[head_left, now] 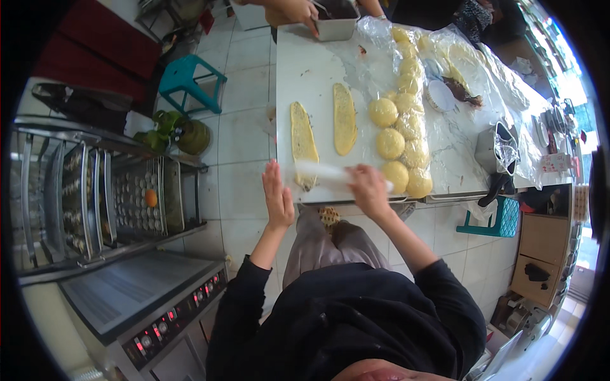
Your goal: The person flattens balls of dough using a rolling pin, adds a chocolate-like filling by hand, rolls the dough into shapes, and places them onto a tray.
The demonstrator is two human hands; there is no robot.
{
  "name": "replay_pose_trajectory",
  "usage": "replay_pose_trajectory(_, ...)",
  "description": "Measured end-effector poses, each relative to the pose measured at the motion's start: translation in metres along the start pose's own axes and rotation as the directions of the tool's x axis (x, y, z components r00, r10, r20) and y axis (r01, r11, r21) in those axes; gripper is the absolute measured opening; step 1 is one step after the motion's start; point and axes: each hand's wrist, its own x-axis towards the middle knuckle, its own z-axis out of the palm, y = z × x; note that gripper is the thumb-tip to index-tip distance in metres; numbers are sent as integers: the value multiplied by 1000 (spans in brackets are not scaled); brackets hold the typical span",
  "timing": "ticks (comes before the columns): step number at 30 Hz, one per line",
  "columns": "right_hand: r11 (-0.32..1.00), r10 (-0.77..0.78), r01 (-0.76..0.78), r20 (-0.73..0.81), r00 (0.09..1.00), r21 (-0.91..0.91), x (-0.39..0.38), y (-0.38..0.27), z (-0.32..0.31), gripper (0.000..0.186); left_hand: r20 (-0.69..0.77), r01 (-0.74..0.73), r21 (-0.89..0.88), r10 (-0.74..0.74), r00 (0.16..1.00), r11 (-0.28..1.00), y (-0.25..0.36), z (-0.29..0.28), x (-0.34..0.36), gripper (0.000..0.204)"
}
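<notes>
A blurred white rolling pin (314, 170) lies across the lower end of an elongated flattened dough piece (298, 130) on the white worktable (302, 60). My right hand (368, 187) is on the pin's right end, fingers curled over it. My left hand (278, 193) is at the pin's left end, fingers stretched out flat; whether it touches the pin is unclear. A second flattened oval dough piece (344, 117) lies to the right. Beside that are several round yellow dough balls (383, 111), those farther right and back under clear plastic sheet (375, 32).
Another person's hands (305, 14) hold a metal pan (337, 25) at the far edge. Right are a lined container (492, 149) and plastic-covered items. Left stand a teal stool (190, 86), gas cylinder (190, 136), tray rack (82, 203) and oven (140, 292). A second stool (492, 222) sits under the table.
</notes>
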Motion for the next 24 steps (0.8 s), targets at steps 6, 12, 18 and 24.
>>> replay_pose_trajectory(6, 619, 620, -783, -576, 533, -59, 8, 101, -70, 34, 303, 55, 228, -125, 945, 972, 2, 42, 57, 59)
replay_pose_trajectory(12, 138, 733, -900, -568, 374, -414, 6, 163, -81, 32, 506, -18, 371, -186, 843, 929, 15, 35, 68, 64)
replay_pose_trajectory(18, 330, 644, -510, 206, 737, 795, 158, 96, -76, 33, 351, 177, -29, -155, 924, 984, -6, 5, 93, 67)
replay_pose_trajectory(24, -481, 414, -144, 369, 832, 865, 283, 123, -17, 39, 98, 327, -146, -315, 944, 934, -49, -30, 117, 64)
